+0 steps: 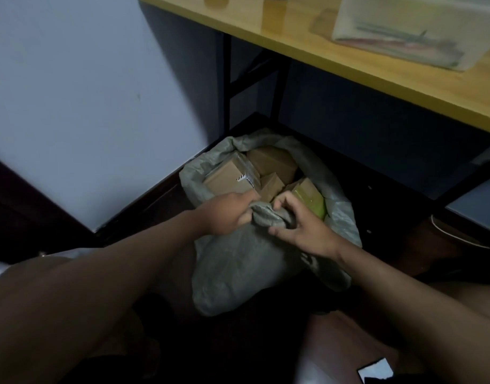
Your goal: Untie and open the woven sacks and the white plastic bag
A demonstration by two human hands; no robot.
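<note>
A grey woven sack [238, 267] stands on the dark floor under the table, its mouth open at the far side. Several brown cardboard boxes [227, 176] show inside it, one wrapped in yellow-green tape [311, 199]. My left hand [227, 214] and my right hand [302, 228] both grip the bunched near rim of the sack [268, 217], the left from the left side and the right from the right. No white plastic bag can be told apart in this view.
A yellow-topped table [349, 59] on black legs [227, 87] stands over the sack, with a translucent box [410, 29] on it. A pale wall [85, 106] rises to the left. A white scrap [375, 370] lies on the floor at the near right.
</note>
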